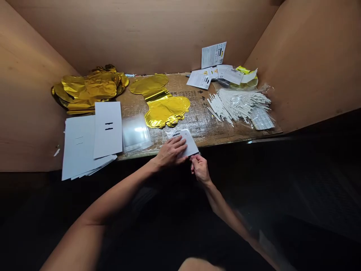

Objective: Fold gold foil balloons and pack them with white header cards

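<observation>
left hand (pixel 170 152) presses white card (pixel 188 141) flat near the front edge of the surface (pixel 225 133); right hand (pixel 200 169) pinches its corner, both hands close together.

**Metallic gold and plain white on brown**

The crumpled gold foil balloons (pixel 90 88) and flat gold foil balloon (pixel 166 111) shine yellow-gold. White card sheets (pixel 80 146) bear two short black bars (pixel 108 126). White sticks (pixel 239 105) and a white card (pixel 187 141) contrast with the brown cardboard tabletop (pixel 197 124), printed with dark text, and tan plywood walls (pixel 141 34).
</observation>
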`<state>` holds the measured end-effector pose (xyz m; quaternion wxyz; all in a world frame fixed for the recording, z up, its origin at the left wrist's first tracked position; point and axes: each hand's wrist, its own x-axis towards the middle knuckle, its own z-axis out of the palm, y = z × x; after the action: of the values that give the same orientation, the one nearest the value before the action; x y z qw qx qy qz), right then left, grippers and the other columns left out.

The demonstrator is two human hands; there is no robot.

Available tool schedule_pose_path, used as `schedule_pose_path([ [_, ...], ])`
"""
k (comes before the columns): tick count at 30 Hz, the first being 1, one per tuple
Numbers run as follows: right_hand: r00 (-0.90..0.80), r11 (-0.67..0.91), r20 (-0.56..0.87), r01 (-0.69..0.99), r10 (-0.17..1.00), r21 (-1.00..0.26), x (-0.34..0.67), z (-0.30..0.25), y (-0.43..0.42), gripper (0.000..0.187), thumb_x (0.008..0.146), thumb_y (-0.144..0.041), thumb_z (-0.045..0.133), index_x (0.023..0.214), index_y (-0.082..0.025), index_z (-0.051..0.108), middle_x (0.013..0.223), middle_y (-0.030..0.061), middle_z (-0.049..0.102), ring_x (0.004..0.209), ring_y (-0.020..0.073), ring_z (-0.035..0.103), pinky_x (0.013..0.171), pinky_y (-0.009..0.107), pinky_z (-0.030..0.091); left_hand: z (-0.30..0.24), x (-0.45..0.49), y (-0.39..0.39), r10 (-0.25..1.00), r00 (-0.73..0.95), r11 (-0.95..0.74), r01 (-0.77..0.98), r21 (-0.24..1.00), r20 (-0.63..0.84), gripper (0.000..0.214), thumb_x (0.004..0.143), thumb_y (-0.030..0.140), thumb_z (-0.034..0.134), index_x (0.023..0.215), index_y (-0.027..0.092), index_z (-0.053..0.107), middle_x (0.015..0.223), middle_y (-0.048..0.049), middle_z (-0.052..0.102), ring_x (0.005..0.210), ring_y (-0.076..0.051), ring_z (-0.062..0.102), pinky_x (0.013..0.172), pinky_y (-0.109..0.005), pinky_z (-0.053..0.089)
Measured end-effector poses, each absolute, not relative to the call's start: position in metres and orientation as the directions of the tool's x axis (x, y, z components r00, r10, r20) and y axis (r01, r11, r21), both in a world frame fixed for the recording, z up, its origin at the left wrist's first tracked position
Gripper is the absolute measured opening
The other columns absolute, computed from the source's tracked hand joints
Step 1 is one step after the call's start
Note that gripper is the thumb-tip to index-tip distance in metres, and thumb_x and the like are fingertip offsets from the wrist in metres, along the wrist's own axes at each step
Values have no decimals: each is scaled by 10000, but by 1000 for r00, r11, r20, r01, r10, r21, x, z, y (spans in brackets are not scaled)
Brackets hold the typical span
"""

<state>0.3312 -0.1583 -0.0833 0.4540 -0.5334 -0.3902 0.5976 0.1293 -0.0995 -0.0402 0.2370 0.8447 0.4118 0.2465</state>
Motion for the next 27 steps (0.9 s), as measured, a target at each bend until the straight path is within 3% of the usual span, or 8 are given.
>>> schedule_pose_path([
  [4,52,-225,-222,63,974,-972,339,-68,-148,452,939,-649,642,780,-230,589,480,-74,452,393,100,372,406,247,322,-40,132,-74,855,466,-481,549,684,227,368,886,416,787,1205,234,767,1504,-158,665,1537,-391,485,1297,-565,320],
  [7,54,37,63,389,997,-921,345,-45,-127,335,1032,-486,577,860,-213,667,661,8,587,588,165,530,621,318,476,-36,129,-41,849,483,-444,431,786,215,247,869,371,792,1068,225,790,1436,-166,697,1500,-400,519,1302,-580,318],
  [9,-125,282,257,562,958,-778,342,-32,-109,255,1061,-328,520,1013,-201,736,897,84,671,859,232,621,850,379,509,-33,126,-20,840,496,-421,342,840,219,146,867,318,781,981,229,802,1334,-159,736,1429,-386,582,1291,-578,346],
  [12,-458,526,265,673,849,-520,333,-23,-83,308,1033,-160,485,1125,-204,775,1123,137,646,1083,283,565,965,425,450,-31,122,-1,807,530,-478,323,817,262,74,904,272,733,919,243,799,1194,-125,763,1325,-340,644,1275,-578,381],
  [14,-549,583,213,695,808,-421,332,-24,-73,305,1022,-118,499,1105,-203,780,1148,138,620,1084,283,538,937,422,432,-33,121,3,752,586,-577,360,733,304,135,969,274,665,946,242,795,1192,-108,761,1315,-310,645,1273,-572,389],
  [18,-638,655,208,620,741,-433,340,-26,-69,281,1028,-87,504,1042,-202,760,1127,116,600,1087,262,531,942,403,429,-39,120,3,670,647,-708,413,572,363,230,1048,272,570,1013,233,793,1230,-112,754,1303,-281,650,1253,-550,426],
  [23,-640,663,210,636,739,-394,331,-21,-61,190,1070,-197,507,1087,-206,695,1228,144,616,1149,303,517,1001,467,405,-42,122,3,671,638,-722,448,527,377,245,1049,249,554,1025,234,797,1222,-113,759,1313,-275,650,1219,-520,470],
  [27,-506,547,297,468,810,-694,350,-11,-63,269,1126,-280,357,1034,-226,604,899,54,608,873,228,564,872,404,460,-35,115,-3,687,642,-699,455,552,341,242,1045,240,555,1110,220,788,1333,-112,744,1393,-264,615,1246,-503,448],
])
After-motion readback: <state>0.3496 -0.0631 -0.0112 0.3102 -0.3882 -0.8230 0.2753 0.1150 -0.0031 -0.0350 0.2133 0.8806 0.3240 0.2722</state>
